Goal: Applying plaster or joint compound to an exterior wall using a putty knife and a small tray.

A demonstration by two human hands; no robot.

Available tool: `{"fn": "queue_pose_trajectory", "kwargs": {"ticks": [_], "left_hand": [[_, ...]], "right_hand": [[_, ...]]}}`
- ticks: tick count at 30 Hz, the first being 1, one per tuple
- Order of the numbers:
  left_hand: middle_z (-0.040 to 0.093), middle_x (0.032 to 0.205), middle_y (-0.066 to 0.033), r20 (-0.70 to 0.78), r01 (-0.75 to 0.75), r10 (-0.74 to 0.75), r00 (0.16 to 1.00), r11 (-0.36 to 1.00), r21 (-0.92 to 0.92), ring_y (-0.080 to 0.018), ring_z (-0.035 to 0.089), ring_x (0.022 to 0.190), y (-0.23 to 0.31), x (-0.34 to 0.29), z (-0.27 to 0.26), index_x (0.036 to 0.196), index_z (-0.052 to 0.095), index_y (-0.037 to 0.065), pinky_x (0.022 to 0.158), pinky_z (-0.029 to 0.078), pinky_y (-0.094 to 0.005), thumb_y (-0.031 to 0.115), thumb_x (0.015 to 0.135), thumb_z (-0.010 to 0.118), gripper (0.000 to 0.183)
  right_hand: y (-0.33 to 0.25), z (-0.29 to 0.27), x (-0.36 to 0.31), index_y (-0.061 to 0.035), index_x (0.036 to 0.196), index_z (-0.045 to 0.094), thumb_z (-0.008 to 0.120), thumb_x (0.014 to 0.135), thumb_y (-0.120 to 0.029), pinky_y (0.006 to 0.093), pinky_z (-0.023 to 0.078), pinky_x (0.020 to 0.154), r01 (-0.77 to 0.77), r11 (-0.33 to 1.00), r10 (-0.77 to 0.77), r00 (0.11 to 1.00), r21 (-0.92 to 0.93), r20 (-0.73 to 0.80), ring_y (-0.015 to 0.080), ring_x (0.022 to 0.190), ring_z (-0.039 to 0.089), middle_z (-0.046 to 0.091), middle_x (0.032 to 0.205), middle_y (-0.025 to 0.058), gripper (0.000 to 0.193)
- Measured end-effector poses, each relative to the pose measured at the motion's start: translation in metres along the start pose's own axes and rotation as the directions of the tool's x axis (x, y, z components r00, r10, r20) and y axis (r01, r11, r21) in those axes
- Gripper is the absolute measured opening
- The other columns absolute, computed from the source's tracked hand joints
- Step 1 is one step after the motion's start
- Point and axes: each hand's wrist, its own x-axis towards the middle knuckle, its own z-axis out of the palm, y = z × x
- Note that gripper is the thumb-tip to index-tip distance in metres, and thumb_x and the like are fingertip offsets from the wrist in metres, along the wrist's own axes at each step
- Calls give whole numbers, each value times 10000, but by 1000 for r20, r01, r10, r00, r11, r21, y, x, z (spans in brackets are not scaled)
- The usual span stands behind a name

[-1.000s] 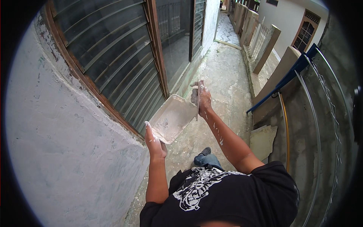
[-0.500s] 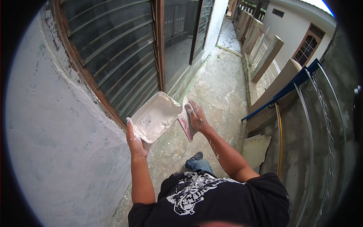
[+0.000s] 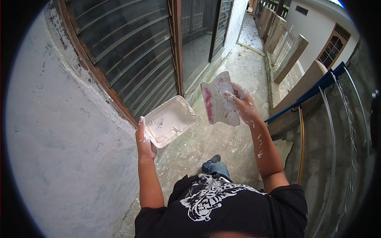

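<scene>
In a passage beside a louvred window (image 3: 127, 51), the left hand (image 3: 146, 143), part-closed with its thumb along the near end and its other fingers largely hidden, supports a tray (image 3: 185, 108) of pale paste (image 3: 168, 121), while the right hand (image 3: 245, 107), closed with its thumb across the face, grips a smeared spreader (image 3: 220, 101) just right of the tray and apart from it. The step in hand appears to be handling paste with the spreader; the next move likely calls for a level tray, a firm pinch and careful control of the edge.
</scene>
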Motion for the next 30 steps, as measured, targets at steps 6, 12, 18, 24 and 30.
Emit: {"fn": "queue_pose_trajectory", "kwargs": {"ticks": [6, 12, 18, 24, 30], "left_hand": [[630, 1048, -132, -24, 7, -3, 1000, 983, 184, -214, 648, 924, -8, 4, 18, 1141, 542, -21, 811, 529, -357, 382, 957, 461, 450], [648, 987, -116, -29, 78, -74, 997, 974, 211, -189, 646, 863, -2, 7, 27, 1080, 590, -33, 780, 517, -327, 365, 947, 488, 432], [650, 995, -118, -30, 59, -52, 998, 948, 312, -180, 652, 859, 6, 1, 28, 1087, 597, -39, 779, 519, -320, 358, 947, 485, 436], [644, 1026, -122, -62, 86, -71, 996, 950, 299, -197, 643, 913, 10, 3, 13, 1117, 583, -42, 822, 503, -336, 358, 949, 477, 446], [634, 1081, -113, -87, 113, -93, 992, 956, 272, -205, 622, 986, 21, -2, 11, 1139, 575, -20, 878, 473, -352, 402, 946, 484, 473]], "right_hand": [[-55, 45, 8, -2, 1210, 531, 559, 859, -79, 392, 517, 783, 513, 311, -251, 856, -800, 452, 277, 945, 630, 624, 998, 157, 361], [-36, 66, 34, -48, 1167, 565, 602, 822, -165, 356, 523, 741, 752, -179, -378, 542, -634, 750, 219, 913, 624, 609, 901, 79, 365], [-16, 82, 53, -72, 869, 673, 614, 792, -149, 315, 526, 714, 762, -410, -323, 393, -502, 861, 185, 888, 635, 629, 853, 44, 124], [-5, 93, 61, -78, 731, 667, 618, 760, -131, 336, 546, 665, 828, -294, -366, 364, -478, 856, 214, 786, 663, 645, 784, 52, 77], [5, 104, 59, -87, 675, 661, 629, 736, -134, 364, 556, 603, 849, -182, -335, 421, -497, 843, 251, 701, 676, 642, 690, 69, 82]]}}
